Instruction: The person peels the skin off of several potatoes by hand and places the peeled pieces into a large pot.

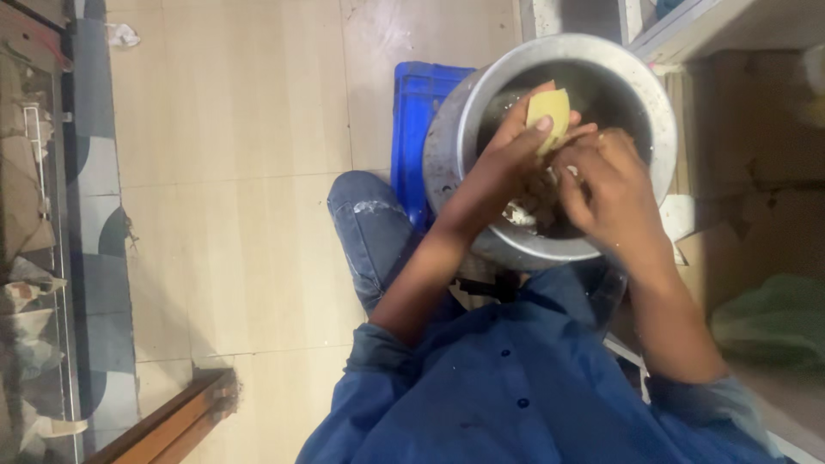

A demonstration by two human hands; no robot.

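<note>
The person sits over a large metal pot (550, 146), which rests in the lap area against a blue plastic crate (415, 129) standing just to its left on the tiled floor (241, 172). Both hands work inside the pot's mouth, probably so that whatever comes off drops into it rather than onto the floor. The left hand (520, 150) is closed around a pale yellow, peeled-looking piece of vegetable (550, 116), thumb pressed on its face and fingers curled behind, holding it raised above the rim at the far side of the opening. The right hand (606, 180) is curled, fingers bent downward just beside the yellow piece; it seems to grip something small, but what it holds cannot be made out. Below the hands, dark and pale scraps (528, 210) lie in the pot's bottom. The person's blue shirt (516, 378) fills the near part of the view, with a denim-clad knee (369, 232) to the left. A green bag (769, 322) lies at the right, and a wooden frame edge (172, 417) shows near left.
</note>
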